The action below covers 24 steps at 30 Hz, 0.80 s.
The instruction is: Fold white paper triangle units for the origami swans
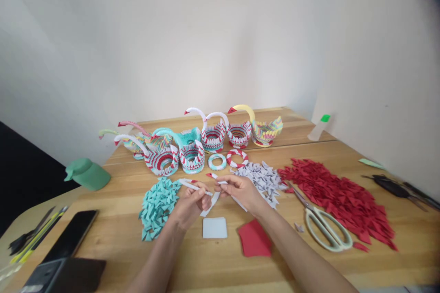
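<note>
My left hand (192, 203) and my right hand (239, 191) meet over the middle of the wooden table (206, 261). Both pinch a curved white chain of folded paper pieces with red tips (213, 198). One strand runs up left from the left hand, another hangs down between the hands. A pile of teal folded pieces (158, 206) lies just left of the left hand. A pile of white folded pieces (263, 177) lies just right of the right hand. Under the hands lie a small white paper square (215, 227) and a red paper sheet (255, 238).
Several modular paper swans and baskets (192, 139) stand behind, with a teal ring (217, 161) and a red-white ring (237, 158). A big red pile (340, 197), scissors (325, 224), a glue bottle (319, 127) and dark tools (398, 188) sit right. A green cap (87, 174) and phone (70, 236) sit left.
</note>
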Available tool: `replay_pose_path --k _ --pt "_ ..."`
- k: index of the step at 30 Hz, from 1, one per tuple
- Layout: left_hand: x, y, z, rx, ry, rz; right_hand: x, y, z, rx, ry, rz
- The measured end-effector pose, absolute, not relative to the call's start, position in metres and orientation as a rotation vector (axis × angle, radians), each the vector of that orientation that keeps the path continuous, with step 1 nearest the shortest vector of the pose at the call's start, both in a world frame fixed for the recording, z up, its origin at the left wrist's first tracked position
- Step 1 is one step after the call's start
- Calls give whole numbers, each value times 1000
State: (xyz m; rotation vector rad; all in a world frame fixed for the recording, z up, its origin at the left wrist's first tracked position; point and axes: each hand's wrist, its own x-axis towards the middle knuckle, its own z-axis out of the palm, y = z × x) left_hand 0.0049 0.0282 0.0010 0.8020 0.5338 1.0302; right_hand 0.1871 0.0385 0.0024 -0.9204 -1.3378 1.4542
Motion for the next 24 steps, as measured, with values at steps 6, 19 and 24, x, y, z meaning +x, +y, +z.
replay_pose_path --k 6,19,24 --pt "5 28 3 813 538 1030 188 38 1 -919 -1397 1443" --pt "3 28 3 779 499 1025 186 35 5 -868 -1385 1485" --pt "4 29 2 788 486 1026 188 37 3 -957 -1380 1359"
